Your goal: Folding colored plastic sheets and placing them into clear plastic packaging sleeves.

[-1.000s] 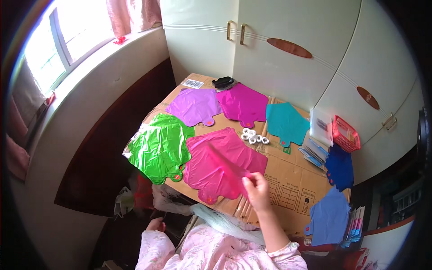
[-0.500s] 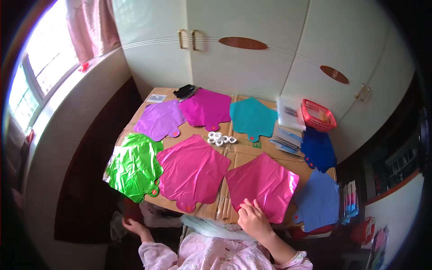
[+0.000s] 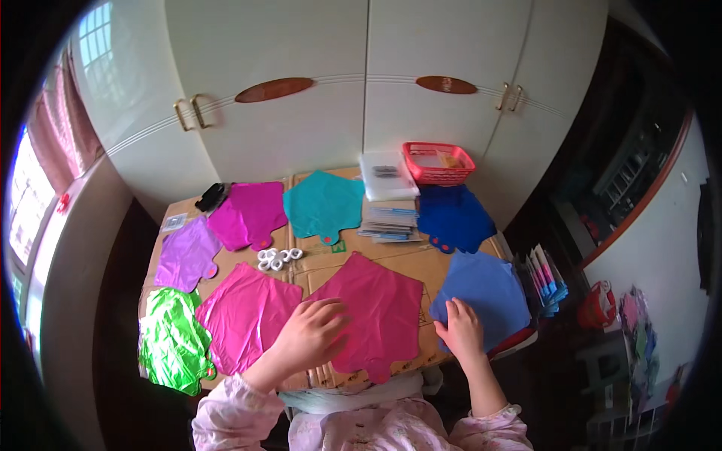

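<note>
My left hand [image 3: 312,331] hovers over the table between two pink foil balloons, its fingers loosely curved and apart with nothing in them. The nearer pink foil balloon [image 3: 376,312] lies flat, its round tab toward me. Left of it is another flat pink foil balloon [image 3: 244,312], partly covered by my left forearm. My right hand [image 3: 462,331] rests at the left side of a flat light blue foil balloon [image 3: 492,297], thumb apart from the fingers. At the far left of the front row lies a shiny green foil balloon [image 3: 173,338].
A back row holds purple [image 3: 184,252], magenta [image 3: 248,214], teal [image 3: 323,203] and dark blue [image 3: 451,218] foil balloons on the cardboard [image 3: 323,263]. White tape rolls [image 3: 277,259] sit mid-table. Stacked packets [image 3: 389,218] stand near a red basket [image 3: 440,161]. Cabinet doors [image 3: 271,120] rise behind.
The view has turned right. My left hand has come up from below the table's left front edge. My right hand has gone from the pink balloon, now turned tab-forward, to the light blue one.
</note>
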A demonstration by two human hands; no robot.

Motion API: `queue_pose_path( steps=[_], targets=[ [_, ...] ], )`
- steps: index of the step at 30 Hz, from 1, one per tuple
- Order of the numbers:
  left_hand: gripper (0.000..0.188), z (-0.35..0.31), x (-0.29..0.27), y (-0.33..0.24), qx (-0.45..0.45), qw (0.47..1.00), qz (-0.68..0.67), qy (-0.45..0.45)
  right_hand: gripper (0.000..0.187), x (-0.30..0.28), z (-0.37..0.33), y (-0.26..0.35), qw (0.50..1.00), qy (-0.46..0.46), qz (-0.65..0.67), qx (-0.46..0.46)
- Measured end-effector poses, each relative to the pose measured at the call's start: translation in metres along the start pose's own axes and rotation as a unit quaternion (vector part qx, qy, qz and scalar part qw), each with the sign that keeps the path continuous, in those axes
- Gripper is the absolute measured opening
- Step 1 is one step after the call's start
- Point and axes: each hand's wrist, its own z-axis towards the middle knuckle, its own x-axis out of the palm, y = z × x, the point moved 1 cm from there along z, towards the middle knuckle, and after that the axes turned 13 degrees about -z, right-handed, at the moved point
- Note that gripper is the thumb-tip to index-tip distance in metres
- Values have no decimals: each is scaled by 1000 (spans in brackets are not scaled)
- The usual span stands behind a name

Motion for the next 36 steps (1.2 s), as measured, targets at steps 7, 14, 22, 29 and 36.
queue_pose_path(
  steps=[7,14,22,29,36],
  targets=[
    [24,83,95,38,131,971,81,185,5,11,-2,-1,999,23,40,3],
    [28,114,145,15,186,979,-13,84,12,11,-5,-20,970,-5,202,131],
    [21,129,149,4,247,961,50,111,17,17,-7,-27,940,19,268,210],
    [18,121,162,14,317,933,105,133,15,24,-5,-39,847,47,450,281],
    [21,118,182,22,277,941,60,183,10,8,-31,-134,594,-97,685,410]
  ],
)
